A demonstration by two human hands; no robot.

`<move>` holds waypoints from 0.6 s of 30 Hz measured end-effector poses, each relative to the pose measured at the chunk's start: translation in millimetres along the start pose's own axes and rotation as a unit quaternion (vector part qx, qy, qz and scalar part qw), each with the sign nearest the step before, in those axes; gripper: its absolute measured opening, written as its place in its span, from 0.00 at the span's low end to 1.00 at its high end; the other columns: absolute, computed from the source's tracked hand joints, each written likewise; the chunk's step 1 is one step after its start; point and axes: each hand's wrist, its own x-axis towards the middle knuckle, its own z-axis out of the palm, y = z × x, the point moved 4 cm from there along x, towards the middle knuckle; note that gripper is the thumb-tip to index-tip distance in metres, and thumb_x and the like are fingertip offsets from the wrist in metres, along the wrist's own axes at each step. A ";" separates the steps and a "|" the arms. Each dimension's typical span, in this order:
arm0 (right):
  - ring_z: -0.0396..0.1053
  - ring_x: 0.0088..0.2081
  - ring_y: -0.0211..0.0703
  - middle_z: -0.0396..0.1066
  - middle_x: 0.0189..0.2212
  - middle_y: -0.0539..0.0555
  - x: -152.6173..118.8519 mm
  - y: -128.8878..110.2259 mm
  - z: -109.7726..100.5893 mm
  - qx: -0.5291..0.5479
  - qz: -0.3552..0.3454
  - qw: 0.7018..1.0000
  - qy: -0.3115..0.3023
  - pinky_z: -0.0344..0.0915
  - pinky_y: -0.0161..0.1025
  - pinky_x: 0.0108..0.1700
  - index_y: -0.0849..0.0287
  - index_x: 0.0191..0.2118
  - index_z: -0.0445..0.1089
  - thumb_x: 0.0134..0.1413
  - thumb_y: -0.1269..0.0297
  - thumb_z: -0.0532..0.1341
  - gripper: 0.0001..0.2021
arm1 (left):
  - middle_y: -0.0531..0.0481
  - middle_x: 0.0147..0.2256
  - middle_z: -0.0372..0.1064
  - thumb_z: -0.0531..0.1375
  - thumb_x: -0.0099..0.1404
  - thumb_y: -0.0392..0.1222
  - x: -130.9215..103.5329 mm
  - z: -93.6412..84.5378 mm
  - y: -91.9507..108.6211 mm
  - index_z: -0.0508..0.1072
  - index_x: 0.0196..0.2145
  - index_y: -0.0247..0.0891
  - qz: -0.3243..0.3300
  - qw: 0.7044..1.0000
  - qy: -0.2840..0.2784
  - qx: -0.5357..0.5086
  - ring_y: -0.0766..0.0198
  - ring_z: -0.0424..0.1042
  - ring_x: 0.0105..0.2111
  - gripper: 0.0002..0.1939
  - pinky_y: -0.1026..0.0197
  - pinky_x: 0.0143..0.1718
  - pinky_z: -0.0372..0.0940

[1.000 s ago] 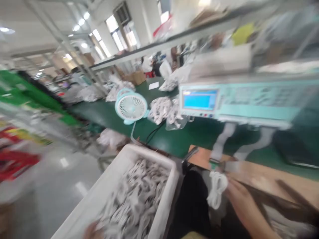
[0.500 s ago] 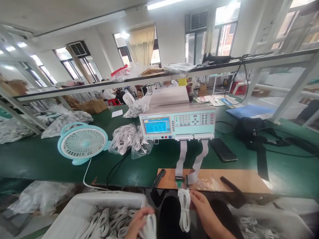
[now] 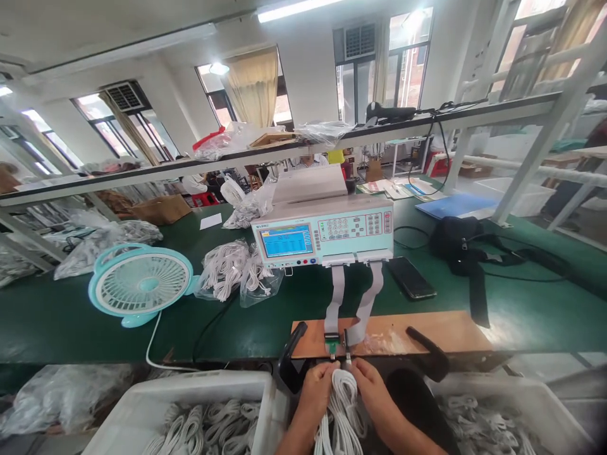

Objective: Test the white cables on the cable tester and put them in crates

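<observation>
My left hand (image 3: 313,390) is closed in a pinch at the plug end of a coiled white cable (image 3: 345,411), just below the small green circuit board (image 3: 332,347). Opposite it, my right hand (image 3: 372,384) pinches by the other metal plug (image 3: 348,357), under the second ribbon connector. White loops hang between my hands, and more strands run below my left wrist; whether they belong to one bundle or two I cannot tell. Two grey ribbon cables (image 3: 335,297) link the connectors to the tester (image 3: 327,230), whose blue screen (image 3: 287,241) is lit. My fingers partly hide the plugs.
White bins of coiled cables stand at left (image 3: 190,382) and right (image 3: 531,395). On the green table (image 3: 265,332) are a turquoise fan (image 3: 147,284), bagged cables (image 3: 225,268), a phone (image 3: 411,278), a black bag (image 3: 453,243) and a wooden board (image 3: 450,332). A shelf (image 3: 284,150) crosses above.
My left hand has moved from above the left bin, rightward with its white cable bundle, to the connectors beside my right hand. The camera view has shifted slightly.
</observation>
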 end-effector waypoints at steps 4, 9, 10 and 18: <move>0.49 0.21 0.35 0.52 0.17 0.44 -28.7 -9.8 -20.2 -0.033 0.015 0.999 -0.017 0.48 0.33 0.24 0.57 0.21 0.58 0.43 0.47 0.62 0.19 | 0.57 0.16 0.56 0.60 0.47 0.65 -20.1 1.9 -5.2 0.71 0.18 0.34 0.000 1.000 0.022 -0.001 0.70 0.54 0.19 0.27 0.66 0.22 0.51; 0.51 0.20 0.36 0.54 0.16 0.45 -66.9 -30.6 -135.7 -0.265 0.061 0.960 -0.063 0.46 0.33 0.23 0.57 0.20 0.59 0.48 0.54 0.58 0.15 | 0.57 0.17 0.57 0.63 0.44 0.64 -33.1 -12.3 -14.5 0.74 0.26 0.34 -0.070 0.994 0.047 -0.066 0.72 0.54 0.18 0.26 0.68 0.20 0.48; 0.53 0.20 0.37 0.56 0.16 0.46 -73.3 -35.1 -160.5 -0.349 0.052 0.933 -0.066 0.48 0.34 0.23 0.57 0.18 0.60 0.45 0.56 0.60 0.14 | 0.57 0.17 0.58 0.63 0.45 0.63 -34.0 -13.4 -14.9 0.74 0.26 0.34 -0.074 0.993 0.049 -0.074 0.72 0.55 0.18 0.26 0.68 0.20 0.48; 0.66 0.35 0.46 0.71 0.34 0.54 -92.8 -40.8 -106.3 -0.329 0.033 0.933 -0.145 0.60 0.37 0.35 0.56 0.40 0.71 0.56 0.53 0.56 0.14 | 0.55 0.19 0.61 0.60 0.55 0.51 -31.4 44.0 0.1 0.73 0.25 0.33 -0.001 0.999 -0.025 0.038 0.70 0.58 0.21 0.16 0.67 0.23 0.53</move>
